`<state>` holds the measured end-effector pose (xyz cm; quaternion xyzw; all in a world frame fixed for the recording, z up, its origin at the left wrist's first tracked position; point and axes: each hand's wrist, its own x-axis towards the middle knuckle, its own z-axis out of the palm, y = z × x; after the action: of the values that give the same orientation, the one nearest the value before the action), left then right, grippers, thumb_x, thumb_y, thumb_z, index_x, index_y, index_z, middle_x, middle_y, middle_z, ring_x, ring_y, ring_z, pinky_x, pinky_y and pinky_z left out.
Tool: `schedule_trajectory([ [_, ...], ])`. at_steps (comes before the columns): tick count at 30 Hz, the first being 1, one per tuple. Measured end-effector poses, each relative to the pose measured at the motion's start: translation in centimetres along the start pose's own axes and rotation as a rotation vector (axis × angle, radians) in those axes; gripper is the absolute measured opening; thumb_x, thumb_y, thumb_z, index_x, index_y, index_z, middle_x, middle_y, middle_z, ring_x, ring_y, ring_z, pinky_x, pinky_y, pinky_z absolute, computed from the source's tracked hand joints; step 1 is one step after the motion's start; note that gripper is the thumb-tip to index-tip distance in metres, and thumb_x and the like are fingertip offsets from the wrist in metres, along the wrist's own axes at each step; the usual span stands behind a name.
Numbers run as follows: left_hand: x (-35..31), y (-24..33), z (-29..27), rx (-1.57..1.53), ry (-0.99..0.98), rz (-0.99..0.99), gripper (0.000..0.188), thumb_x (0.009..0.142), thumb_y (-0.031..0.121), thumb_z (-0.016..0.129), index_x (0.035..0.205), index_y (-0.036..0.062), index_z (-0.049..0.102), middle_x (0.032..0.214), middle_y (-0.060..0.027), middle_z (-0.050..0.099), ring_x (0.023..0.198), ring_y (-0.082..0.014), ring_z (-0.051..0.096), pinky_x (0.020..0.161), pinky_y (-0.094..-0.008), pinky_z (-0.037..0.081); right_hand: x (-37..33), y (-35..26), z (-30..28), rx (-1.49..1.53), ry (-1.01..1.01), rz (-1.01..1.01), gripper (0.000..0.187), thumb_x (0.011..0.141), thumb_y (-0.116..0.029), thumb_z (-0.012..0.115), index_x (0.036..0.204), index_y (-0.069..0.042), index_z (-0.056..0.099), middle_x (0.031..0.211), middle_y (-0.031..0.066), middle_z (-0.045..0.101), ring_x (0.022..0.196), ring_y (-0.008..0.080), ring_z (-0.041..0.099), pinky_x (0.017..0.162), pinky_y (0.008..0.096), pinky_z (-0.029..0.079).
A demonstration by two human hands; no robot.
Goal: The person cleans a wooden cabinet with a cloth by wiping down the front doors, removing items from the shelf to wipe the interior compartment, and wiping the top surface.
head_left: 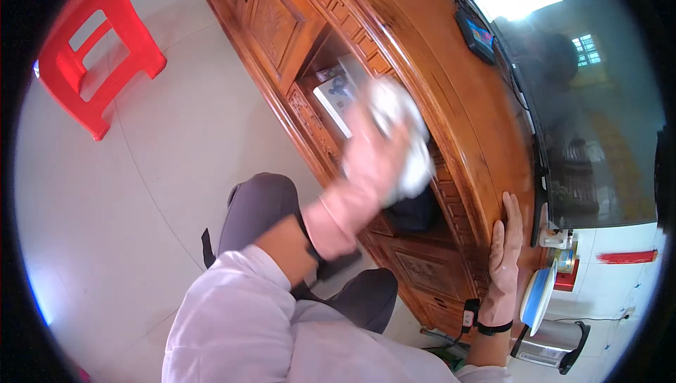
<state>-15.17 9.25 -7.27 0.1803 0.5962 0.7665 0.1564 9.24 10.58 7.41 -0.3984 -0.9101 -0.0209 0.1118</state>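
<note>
A red stool (pixel 98 94) stands on the pale floor (pixel 169 143), well apart from the front of the wooden cabinet (pixel 458 108). Next, nearer the cabinet's front, is a bent knee (pixel 262 196) in dark trousers; the second knee (pixel 370 295) is close to the cabinet's lower door. A white box (pixel 334 101) lies inside the cabinet's open compartment.

The left hand (pixel 370 154), in a pink glove, reaches across in front of that compartment, its fingers closed around a bunched white cloth (pixel 405 165). The cloth is before the cabinet's opening, just below the edge of its top; blur makes it impossible to tell whether it touches the wood. Behind it, within the cabinet, is a dark thing (pixel 412 214).

A small device (pixel 479 36) with a lit screen lies on the cabinet's top, close to its back edge. The right hand (pixel 504 253), also gloved, rests flat on the cabinet's top, grasping nothing, fingers extended, with a black band (pixel 495 328) at the wrist. Just beside it is a blue-and-white disc (pixel 539 298). A dark television (pixel 591 115) stands along the cabinet's back.
</note>
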Motion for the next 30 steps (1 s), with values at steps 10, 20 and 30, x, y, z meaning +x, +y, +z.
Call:
schedule_trajectory([
  [10,-8.1,0.2,2.9,-0.135,-0.114,-0.007,0.071,0.083,0.012,0.068,0.139,-0.0031,0.026,0.131,-0.0245,0.045,0.122,-0.0309,0.048,0.103,-0.039,0.038,-0.1,-0.8,0.4,-0.016,0.042,0.032,0.042,0.099,-0.017,0.044,0.138,0.0,0.044,0.14,0.0215,0.045,0.134,0.0355,0.039,0.111,0.0419,0.027],
  [20,4.2,1.0,-5.5,-0.01,-0.581,0.281,0.062,0.079,0.008,0.068,0.135,-0.0015,0.042,0.12,-0.0204,0.054,0.114,-0.029,0.053,0.099,-0.0363,0.041,0.0,-1.0,-0.2,-0.013,0.015,0.012,0.042,0.098,-0.017,0.045,0.137,0.0,0.045,0.14,0.0214,0.045,0.133,0.0353,0.039,0.111,0.0421,0.027],
  [30,15.4,0.4,-5.0,-0.457,0.155,-0.029,0.054,0.094,0.022,0.059,0.14,0.0055,0.035,0.118,-0.0147,0.055,0.103,-0.0205,0.055,0.087,-0.0361,0.049,0.6,-1.4,0.2,0.087,0.033,0.081,0.044,0.096,-0.019,0.049,0.136,0.0,0.047,0.141,0.0226,0.044,0.133,0.0357,0.04,0.112,0.0418,0.026],
])
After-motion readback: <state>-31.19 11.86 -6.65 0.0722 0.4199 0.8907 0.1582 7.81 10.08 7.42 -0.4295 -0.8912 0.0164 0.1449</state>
